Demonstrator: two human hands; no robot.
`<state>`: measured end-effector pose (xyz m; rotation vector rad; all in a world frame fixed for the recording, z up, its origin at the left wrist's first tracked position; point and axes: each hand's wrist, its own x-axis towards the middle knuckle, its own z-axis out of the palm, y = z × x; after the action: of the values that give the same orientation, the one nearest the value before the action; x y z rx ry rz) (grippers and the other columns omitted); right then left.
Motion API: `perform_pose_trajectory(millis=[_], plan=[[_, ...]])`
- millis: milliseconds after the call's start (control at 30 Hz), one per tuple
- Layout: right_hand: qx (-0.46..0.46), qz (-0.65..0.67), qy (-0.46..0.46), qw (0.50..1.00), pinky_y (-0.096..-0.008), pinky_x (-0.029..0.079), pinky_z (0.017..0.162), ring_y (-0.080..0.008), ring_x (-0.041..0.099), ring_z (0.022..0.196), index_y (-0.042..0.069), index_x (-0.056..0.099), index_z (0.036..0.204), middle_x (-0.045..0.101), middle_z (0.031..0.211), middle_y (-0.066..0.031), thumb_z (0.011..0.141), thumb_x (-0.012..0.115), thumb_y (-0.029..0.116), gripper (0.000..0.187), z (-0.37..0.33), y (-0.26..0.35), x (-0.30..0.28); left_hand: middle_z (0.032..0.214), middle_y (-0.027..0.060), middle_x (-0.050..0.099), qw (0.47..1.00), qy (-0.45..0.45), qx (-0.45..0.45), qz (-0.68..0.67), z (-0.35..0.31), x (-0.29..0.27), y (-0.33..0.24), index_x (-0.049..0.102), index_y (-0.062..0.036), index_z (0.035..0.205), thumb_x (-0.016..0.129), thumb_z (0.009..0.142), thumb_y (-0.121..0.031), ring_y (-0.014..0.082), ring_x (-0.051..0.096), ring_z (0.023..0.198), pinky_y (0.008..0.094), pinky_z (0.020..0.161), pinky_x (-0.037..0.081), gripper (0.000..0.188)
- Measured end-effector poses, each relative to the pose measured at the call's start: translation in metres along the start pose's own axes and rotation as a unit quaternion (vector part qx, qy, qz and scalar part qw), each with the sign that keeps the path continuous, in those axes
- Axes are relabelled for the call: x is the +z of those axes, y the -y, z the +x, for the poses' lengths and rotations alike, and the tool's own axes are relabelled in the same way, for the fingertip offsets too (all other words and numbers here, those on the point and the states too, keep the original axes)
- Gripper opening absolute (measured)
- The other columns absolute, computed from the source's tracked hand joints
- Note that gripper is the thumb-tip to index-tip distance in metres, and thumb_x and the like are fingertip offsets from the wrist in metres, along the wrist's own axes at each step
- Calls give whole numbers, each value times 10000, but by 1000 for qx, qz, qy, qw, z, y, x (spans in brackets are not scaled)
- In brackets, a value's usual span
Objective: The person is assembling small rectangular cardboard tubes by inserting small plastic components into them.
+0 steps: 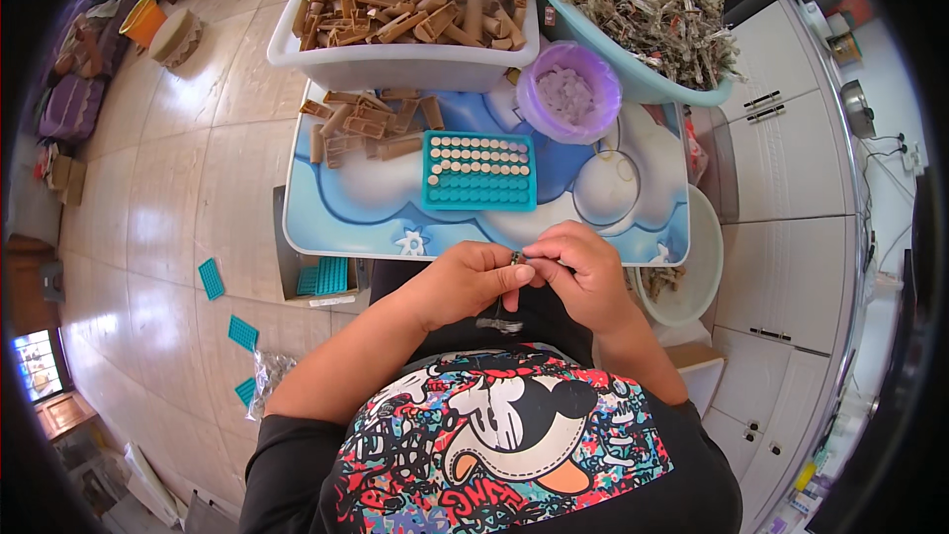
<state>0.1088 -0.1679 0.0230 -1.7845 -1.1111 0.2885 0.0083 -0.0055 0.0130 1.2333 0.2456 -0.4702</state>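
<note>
Just off the table's near edge, my left hand (473,279) and my right hand (581,269) meet with fingertips pinched together. Between them is a small dark piece (516,258), mostly covered by the fingers, its kind too small to make out. A thin dark strand with a clear, shiny end (499,323) hangs below my left hand. On the table beyond my hands lies a teal tray (481,194) with round cells. Small white round pieces (479,154) fill its far rows, and one sits at the left of the following row.
Behind the tray stand a white bin (405,67) of brown plastic casings, a purple bowl (527,104) of whitish pieces and a teal basin (633,79) of tangled clear strips. Loose brown casings (368,124) lie at left. A pale basin (704,267) stands right; teal trays (242,332) lie on the floor.
</note>
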Motion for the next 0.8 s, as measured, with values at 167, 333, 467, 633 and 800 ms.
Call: perform_pose_trajectory(millis=[167,333,467,633,800], plan=[[-20,-9,-2,1000,-319,444,601,-253,563,684,27,604,815,583,766,-96,736,659,14,97,3,-1,4,703,13,579,999,16,21,-39,-2,-5,9,574,-35,1121,464,945,-368,47,406,496,192,433,324,393],[-13,-9,-62,998,-325,432,614,-260,551,701,32,590,802,572,770,-94,744,653,22,86,6,1,3,876,57,574,969,-152,84,-176,0,-4,5,398,-32,1292,388,935,-513,89,496,653,223,563,412,599],[-44,-41,-46,997,-340,419,643,-263,542,739,39,592,796,567,801,-85,725,667,31,104,12,3,12,1049,77,525,932,-154,38,-327,-4,0,-4,308,-22,1339,361,920,-565,140,528,863,293,741,449,688],[-71,-115,-56,989,-370,390,703,-260,535,784,56,592,777,567,828,-63,680,683,35,135,19,1,29,1095,86,510,925,-133,55,-352,0,2,6,311,-12,1340,350,924,-559,166,531,980,336,832,455,688],[-82,-133,-53,986,-375,389,709,-260,538,783,61,588,770,572,826,-58,688,678,43,123,20,-5,34,1167,112,513,922,-124,77,-360,0,3,10,384,23,1288,292,979,-440,205,518,1086,385,923,433,564]])
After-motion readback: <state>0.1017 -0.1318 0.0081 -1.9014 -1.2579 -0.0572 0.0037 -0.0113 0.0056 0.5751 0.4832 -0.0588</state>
